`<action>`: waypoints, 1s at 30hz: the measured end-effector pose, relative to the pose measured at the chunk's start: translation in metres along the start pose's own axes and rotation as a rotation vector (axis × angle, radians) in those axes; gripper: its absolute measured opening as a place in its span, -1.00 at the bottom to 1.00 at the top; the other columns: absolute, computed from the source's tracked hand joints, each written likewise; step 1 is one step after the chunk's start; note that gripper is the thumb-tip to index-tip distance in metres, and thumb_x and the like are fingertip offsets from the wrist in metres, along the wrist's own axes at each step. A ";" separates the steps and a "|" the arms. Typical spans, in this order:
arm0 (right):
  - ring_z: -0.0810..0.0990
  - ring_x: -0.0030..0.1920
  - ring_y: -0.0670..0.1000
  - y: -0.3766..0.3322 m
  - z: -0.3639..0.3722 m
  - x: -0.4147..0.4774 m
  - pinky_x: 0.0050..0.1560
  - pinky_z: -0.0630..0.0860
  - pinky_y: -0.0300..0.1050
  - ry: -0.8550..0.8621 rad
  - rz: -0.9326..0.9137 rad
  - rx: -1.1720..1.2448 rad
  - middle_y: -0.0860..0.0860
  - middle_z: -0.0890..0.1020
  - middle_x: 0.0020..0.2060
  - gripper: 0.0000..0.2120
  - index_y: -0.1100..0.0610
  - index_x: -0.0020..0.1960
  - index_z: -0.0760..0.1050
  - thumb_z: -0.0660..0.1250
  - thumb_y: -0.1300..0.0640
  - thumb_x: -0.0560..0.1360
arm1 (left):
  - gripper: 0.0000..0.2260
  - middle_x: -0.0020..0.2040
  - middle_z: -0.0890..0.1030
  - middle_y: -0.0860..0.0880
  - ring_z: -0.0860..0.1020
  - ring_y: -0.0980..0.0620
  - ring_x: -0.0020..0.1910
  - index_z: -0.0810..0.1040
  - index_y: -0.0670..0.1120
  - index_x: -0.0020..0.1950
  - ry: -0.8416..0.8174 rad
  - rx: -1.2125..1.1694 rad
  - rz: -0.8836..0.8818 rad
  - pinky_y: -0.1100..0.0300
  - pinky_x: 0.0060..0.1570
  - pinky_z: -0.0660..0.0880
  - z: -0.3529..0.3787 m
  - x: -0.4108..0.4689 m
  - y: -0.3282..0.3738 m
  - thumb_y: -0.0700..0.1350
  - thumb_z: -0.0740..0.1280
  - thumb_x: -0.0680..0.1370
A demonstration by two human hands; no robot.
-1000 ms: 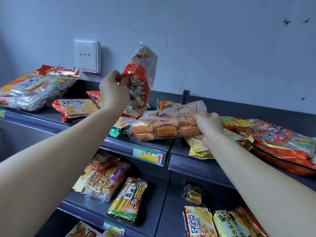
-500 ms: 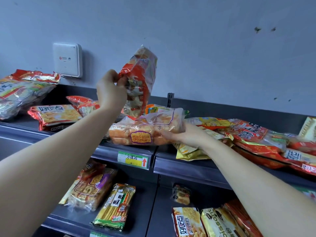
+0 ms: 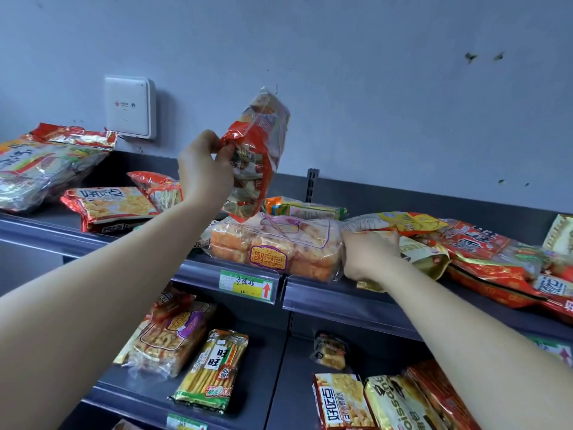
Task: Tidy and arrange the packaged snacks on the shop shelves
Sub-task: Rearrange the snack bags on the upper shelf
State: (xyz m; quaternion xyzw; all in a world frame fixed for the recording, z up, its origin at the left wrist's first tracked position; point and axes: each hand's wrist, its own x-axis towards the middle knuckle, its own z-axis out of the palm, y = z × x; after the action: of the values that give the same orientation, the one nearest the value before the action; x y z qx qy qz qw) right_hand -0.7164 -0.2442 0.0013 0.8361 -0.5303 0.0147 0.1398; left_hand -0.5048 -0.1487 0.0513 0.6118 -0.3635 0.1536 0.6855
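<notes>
Snack bags in both hands, up at the top shelf (image 3: 338,301).

Left hand (image 3: 204,172) grips a red snack bag (image 3: 259,150) by its edge, fingers curled round it, and holds it upright in the air in front of the grey wall, its bottom corner just above a clear bag of orange cakes (image 3: 273,248). That clear bag lies flat along the front of the top shelf, over a green and yellow price label (image 3: 246,285). Right hand (image 3: 369,257) is closed on the clear bag's right end, knuckles up, beside a gold packet (image 3: 424,254) and a heap of red packets (image 3: 483,259). Left of the raised bag lies a yellow cracker pack (image 3: 114,203), with a white wall box (image 3: 130,107) above it. On the lower shelf (image 3: 136,395) is a pack of stick biscuits (image 3: 214,372).
</notes>
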 end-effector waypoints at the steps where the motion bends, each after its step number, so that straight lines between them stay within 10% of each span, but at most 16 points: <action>1: 0.41 0.35 0.14 0.001 -0.006 0.002 0.43 0.13 0.25 0.017 0.000 0.115 0.05 0.52 0.28 -0.44 0.02 0.45 0.24 0.23 0.19 0.46 | -0.83 -0.21 0.49 0.00 0.41 -0.05 -0.19 0.39 -0.11 -0.19 -0.003 0.018 0.016 0.16 -0.23 0.28 0.000 -0.002 0.001 -0.14 0.26 0.59; 6: 0.55 0.19 0.06 -0.004 -0.055 -0.001 0.21 0.47 -0.03 0.146 -0.080 1.357 0.07 0.57 0.23 -0.69 0.10 0.22 0.51 0.34 -0.02 0.54 | -0.88 -0.14 0.57 -0.03 0.52 -0.09 -0.15 0.46 -0.12 -0.12 -0.050 0.062 0.114 0.11 -0.24 0.40 0.010 -0.012 0.013 -0.12 0.26 0.60; 9: 0.60 0.10 0.10 -0.002 -0.086 -0.006 0.05 0.59 0.04 -0.021 -0.059 1.801 0.15 0.60 0.12 -0.39 0.10 0.23 0.43 0.26 -0.36 0.43 | -0.92 -0.13 0.62 -0.14 0.57 -0.20 -0.15 0.51 -0.14 -0.08 -0.121 0.147 0.306 -0.07 -0.20 0.52 0.019 -0.023 0.022 -0.18 0.26 0.58; 13: 0.69 -0.14 0.08 0.015 -0.099 -0.008 -0.29 0.63 -0.10 -0.023 0.043 1.852 0.15 0.66 -0.06 -0.38 0.12 0.13 0.50 0.36 -0.37 0.34 | -0.79 -0.12 0.65 -0.17 0.59 -0.25 -0.24 0.59 -0.22 -0.03 -0.252 0.219 0.769 -0.07 -0.33 0.50 0.037 -0.045 0.027 -0.18 0.19 0.50; 18: 0.65 -0.32 0.02 0.036 -0.076 -0.005 -0.43 0.59 -0.16 0.126 0.181 1.884 0.12 0.66 -0.21 -0.62 0.22 0.13 0.52 0.53 0.24 0.35 | -0.85 0.00 0.67 -0.17 0.65 -0.22 -0.15 0.62 -0.24 -0.05 -0.376 0.244 1.059 -0.04 -0.29 0.60 0.062 -0.055 0.031 -0.21 0.29 0.49; 24: 0.67 -0.08 0.08 0.095 -0.054 -0.004 -0.21 0.58 -0.06 0.355 0.265 1.897 0.09 0.68 -0.02 -0.61 0.08 0.13 0.50 0.47 0.33 0.36 | -0.54 0.16 0.60 -0.03 0.53 -0.05 0.15 0.60 -0.11 0.15 -0.495 0.144 0.885 0.13 0.00 0.47 0.096 -0.073 0.042 0.22 0.21 0.52; 30: 0.69 -0.07 0.07 0.169 -0.038 -0.020 -0.09 0.64 0.05 0.547 0.313 1.816 0.04 0.68 0.03 -0.53 0.06 0.24 0.50 0.49 0.30 0.37 | -0.76 0.04 0.58 -0.08 0.49 -0.10 0.07 0.61 -0.09 0.11 -0.443 0.138 0.779 0.02 0.01 0.45 0.140 -0.104 0.075 0.02 0.32 0.56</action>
State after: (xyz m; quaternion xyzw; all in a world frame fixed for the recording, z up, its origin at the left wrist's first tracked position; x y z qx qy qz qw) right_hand -0.8708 -0.2848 0.0709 0.5129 -0.3712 0.6329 -0.4456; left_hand -0.6688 -0.2419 0.0324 0.4919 -0.6935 0.2894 0.4398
